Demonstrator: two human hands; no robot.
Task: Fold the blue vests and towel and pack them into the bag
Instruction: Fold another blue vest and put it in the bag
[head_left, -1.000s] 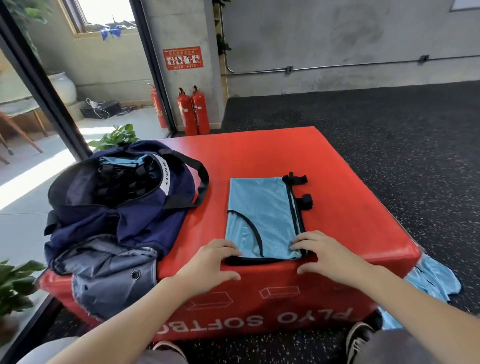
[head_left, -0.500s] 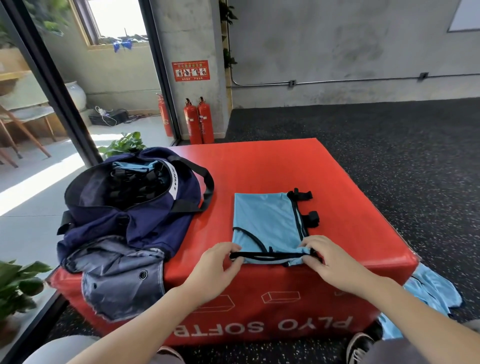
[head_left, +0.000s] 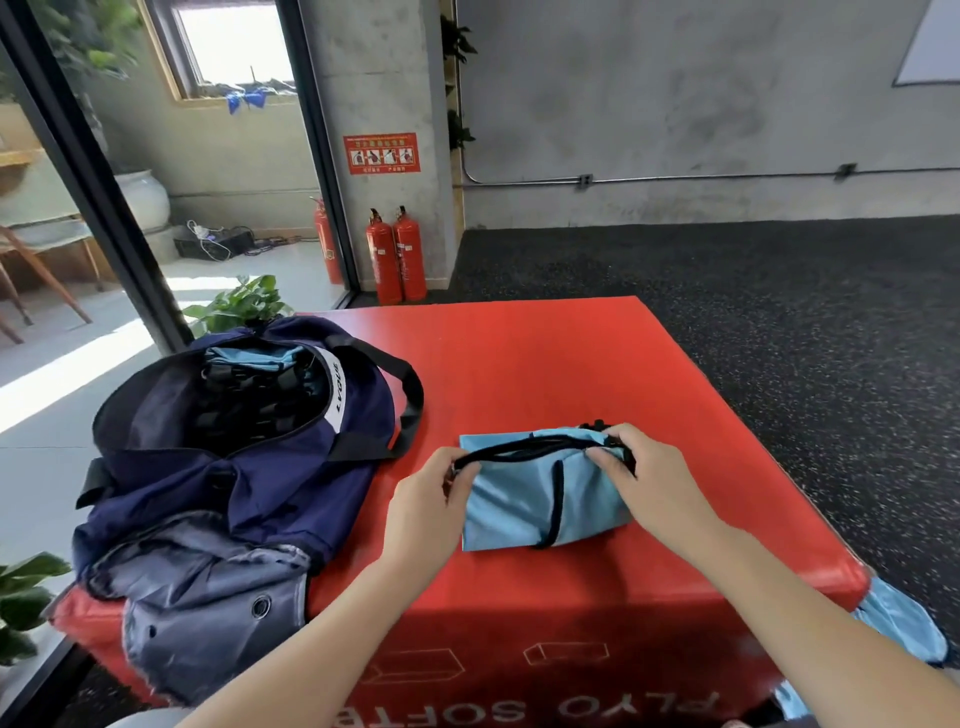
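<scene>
Navy fabric fills the left of the view: the bag (head_left: 228, 467) lies unzipped on the red soft box (head_left: 545, 374), its mouth gaping toward the camera, with light-blue cloth and black straps already showing inside. A grey garment (head_left: 197, 613) spills over the box's near-left corner.

Just right of the bag, the left hand (head_left: 426, 499) pinches the black-trimmed edge of the blue vest (head_left: 540, 499) at its left corner, fingers curled over the binding. The vest sits at the middle of the box near the front edge, its near half doubled over toward the far side. The right hand (head_left: 644, 478) grips the same trimmed edge at the right corner, fingers bunched round it beside the black buckle tabs. Both forearms reach in from the bottom of the view, wrists roughly level, hands facing each other across the vest.

To finish this fold well, I'd judge both corners should land together — the trimmed edge squared against the far edge beneath, the cloth pressed flat before either pinch lets go, the loose strap tucked inside so nothing snags at the bag's mouth.

At far right, more blue cloth (head_left: 904, 623) hangs beside the box's near corner, probably waiting its turn.
</scene>
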